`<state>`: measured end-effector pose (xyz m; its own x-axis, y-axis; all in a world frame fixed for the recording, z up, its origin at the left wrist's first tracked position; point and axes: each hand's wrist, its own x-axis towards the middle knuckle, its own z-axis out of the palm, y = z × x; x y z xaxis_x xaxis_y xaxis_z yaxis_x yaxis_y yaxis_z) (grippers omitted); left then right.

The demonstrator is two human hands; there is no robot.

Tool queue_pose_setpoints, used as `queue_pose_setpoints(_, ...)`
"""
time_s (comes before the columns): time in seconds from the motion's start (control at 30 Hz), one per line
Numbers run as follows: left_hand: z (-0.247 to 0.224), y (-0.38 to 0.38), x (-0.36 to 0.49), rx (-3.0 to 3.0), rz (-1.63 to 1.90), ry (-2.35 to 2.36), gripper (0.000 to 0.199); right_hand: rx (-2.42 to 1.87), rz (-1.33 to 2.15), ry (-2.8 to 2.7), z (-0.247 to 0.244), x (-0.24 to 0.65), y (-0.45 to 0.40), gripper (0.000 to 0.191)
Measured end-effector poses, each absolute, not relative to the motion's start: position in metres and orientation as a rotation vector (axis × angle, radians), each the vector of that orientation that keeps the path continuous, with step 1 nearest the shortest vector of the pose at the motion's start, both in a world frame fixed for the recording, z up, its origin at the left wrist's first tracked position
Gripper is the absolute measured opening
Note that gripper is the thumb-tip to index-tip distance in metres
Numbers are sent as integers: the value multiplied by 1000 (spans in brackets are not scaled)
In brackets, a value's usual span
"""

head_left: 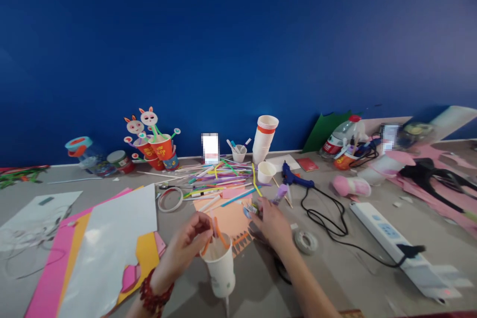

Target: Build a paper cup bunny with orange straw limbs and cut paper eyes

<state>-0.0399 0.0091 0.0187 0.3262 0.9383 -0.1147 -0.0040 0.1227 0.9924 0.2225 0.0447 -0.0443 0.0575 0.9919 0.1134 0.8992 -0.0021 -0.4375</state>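
A white paper cup [220,271] stands tilted in front of me, with a thin pale stick [227,305] poking out below its base. Bent orange strips [222,234], perhaps pipe cleaners, rise out of its mouth. The fingers of my left hand [188,241] are closed in a pinch on the orange strips at the cup's rim. To the right of the cup, my right hand [275,226] reaches down over the table with fingers curled. By its fingertips lies a small bluish, shiny item [249,209], too blurred to name. Peach paper [229,216] with a zigzag-cut edge lies beneath.
Coloured sticks [223,179] are heaped ahead, with stacked paper cups [264,139] behind them. A blue glue gun [296,177] with a black cord, a tape roll [306,242] and a power strip [395,243] are right. Paper sheets [108,243] and rabbit-decorated red cups [162,146] are left.
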Motion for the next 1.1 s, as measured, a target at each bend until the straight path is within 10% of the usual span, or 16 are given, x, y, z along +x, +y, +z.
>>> queue_pose_setpoints(1.1,19,11,-30,1242,875,968,33,-1738,443,-1705,-62,218,48,15)
